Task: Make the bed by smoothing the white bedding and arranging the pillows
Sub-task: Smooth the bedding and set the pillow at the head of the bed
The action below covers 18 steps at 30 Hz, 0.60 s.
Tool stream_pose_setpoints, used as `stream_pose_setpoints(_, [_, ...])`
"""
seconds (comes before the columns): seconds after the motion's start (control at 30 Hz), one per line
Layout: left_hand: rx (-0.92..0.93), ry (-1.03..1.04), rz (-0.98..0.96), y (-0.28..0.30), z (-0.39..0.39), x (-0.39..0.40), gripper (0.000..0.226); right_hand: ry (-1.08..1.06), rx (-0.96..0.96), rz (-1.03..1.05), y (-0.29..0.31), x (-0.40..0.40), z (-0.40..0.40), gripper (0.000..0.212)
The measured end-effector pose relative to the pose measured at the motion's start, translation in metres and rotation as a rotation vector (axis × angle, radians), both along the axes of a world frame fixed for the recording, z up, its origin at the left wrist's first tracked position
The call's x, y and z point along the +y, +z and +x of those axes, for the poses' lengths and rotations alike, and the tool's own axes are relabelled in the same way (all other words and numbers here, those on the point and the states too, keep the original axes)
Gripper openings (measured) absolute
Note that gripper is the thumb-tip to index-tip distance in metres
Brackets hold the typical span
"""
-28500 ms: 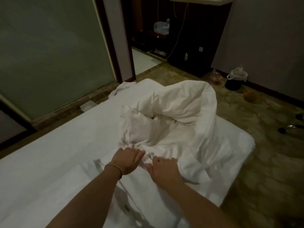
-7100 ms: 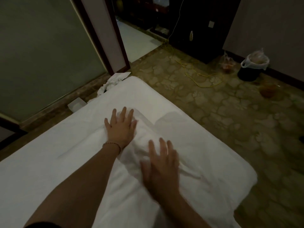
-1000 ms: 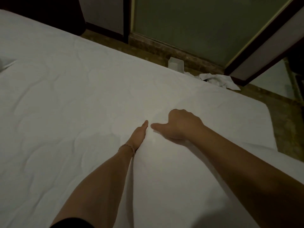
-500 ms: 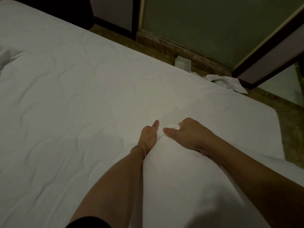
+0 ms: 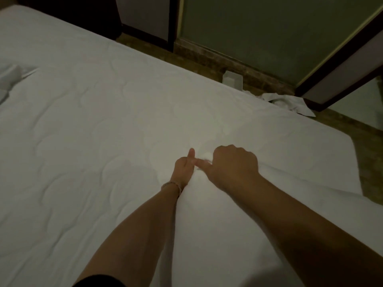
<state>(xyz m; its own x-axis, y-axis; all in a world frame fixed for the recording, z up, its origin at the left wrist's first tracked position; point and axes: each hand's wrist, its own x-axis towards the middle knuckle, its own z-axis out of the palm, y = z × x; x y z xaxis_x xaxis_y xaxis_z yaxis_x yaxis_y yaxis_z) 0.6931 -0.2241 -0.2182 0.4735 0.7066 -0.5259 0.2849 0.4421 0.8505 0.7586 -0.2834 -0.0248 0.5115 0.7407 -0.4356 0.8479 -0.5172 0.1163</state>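
Note:
A white quilted mattress cover fills most of the view. On it, near me, lies the folded white duvet, its far corner bunched up. My left hand grips that corner from the left, thumb pointing up. Close beside it, my right hand grips the same corner from the right with curled fingers, its thumb touching the left hand. A white pillow edge shows at the far left.
Beyond the bed's far edge runs a brown stone floor strip with a small white box and crumpled white cloth. A frosted glass wall and a dark door frame stand behind.
Over the last second both hands have closed round the duvet's corner and lifted it into a bunch; the left hand went from flat to gripping with thumb up.

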Motion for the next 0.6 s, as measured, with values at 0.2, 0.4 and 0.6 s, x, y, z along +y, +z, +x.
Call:
stream_pose_setpoints(0.2, [0.212, -0.097, 0.301, 0.002, 0.014, -0.005, 0.068, -0.026, 0.000, 0.061, 0.003, -0.027, 0.028, 0.054])
stream_pose_setpoints(0.4, [0.107, -0.049, 0.431, 0.022, -0.011, -0.004, 0.042, 0.077, -0.163, 0.401, 0.012, -0.061, 0.018, 0.060])
stream_pose_setpoints(0.6, [0.003, -0.265, 0.986, 0.105, -0.044, -0.066, 0.052, -0.194, -0.131, 0.487, 0.030, -0.187, -0.037, 0.069])
